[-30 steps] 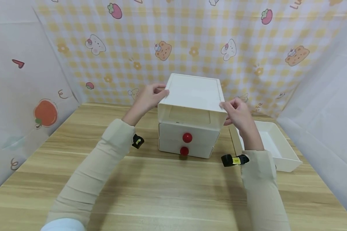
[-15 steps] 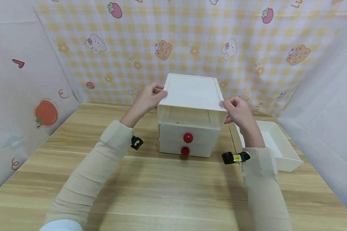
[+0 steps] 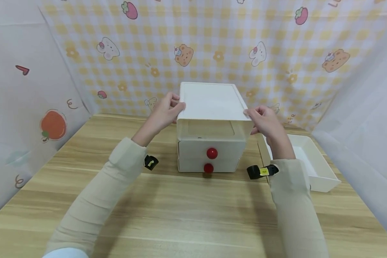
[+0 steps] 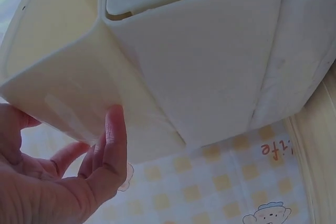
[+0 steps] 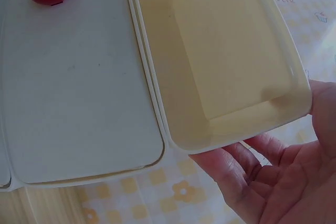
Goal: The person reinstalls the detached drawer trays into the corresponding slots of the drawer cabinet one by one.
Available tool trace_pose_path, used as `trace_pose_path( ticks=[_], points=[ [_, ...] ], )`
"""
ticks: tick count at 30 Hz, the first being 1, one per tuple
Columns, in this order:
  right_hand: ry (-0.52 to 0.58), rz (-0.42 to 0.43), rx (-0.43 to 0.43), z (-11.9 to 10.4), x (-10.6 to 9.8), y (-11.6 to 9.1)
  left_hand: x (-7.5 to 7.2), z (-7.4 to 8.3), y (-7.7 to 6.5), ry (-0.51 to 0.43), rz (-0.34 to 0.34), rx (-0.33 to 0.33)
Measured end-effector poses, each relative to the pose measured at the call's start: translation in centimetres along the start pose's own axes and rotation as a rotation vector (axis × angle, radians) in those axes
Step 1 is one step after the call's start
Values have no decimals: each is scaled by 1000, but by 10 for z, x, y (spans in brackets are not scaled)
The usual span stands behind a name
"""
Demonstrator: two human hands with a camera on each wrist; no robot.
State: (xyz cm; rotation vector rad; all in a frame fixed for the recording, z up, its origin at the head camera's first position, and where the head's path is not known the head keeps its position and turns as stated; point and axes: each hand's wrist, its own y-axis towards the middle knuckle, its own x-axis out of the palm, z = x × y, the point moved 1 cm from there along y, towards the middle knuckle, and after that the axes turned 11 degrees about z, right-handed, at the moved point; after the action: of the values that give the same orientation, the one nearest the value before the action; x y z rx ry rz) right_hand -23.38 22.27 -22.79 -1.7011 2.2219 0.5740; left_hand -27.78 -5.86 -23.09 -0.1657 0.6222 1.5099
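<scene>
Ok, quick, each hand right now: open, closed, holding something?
Left hand: holding the top white casing by its left side.
Right hand: holding the same casing by its right side.

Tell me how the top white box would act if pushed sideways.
The top white box would probably be stiff: its walls look straight between the left hand and right hand. It's likely light for its size, being thin-walled and hollow. It might slide on the box below, as both look smooth, though I can't tell whether they interlock.
</scene>
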Motion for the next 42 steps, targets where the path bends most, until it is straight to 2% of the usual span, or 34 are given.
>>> trace_pose_path(
  ticks=[12, 20, 25, 32, 36, 40, 42],
  points=[
    [10, 0, -15, -2, 3, 7, 1, 5, -12, 66, 63, 61],
    [76, -2, -11, 0, 4, 10, -1, 8, -17, 73, 78, 48],
    [104, 7, -13, 2, 3, 10, 1, 9, -16, 91, 100, 62],
    [141, 87, 0, 6, 5, 7, 3, 8, -14, 101, 107, 65],
    [113, 147, -48, 11, 4, 2, 3, 8, -14, 97, 113, 70],
    [127, 223, -107, 22, -11, -9, 3, 8, -16, 96, 112, 66],
    [196, 265, -104, 30, -24, -16, 3, 8, -17, 99, 111, 62]
  ],
)
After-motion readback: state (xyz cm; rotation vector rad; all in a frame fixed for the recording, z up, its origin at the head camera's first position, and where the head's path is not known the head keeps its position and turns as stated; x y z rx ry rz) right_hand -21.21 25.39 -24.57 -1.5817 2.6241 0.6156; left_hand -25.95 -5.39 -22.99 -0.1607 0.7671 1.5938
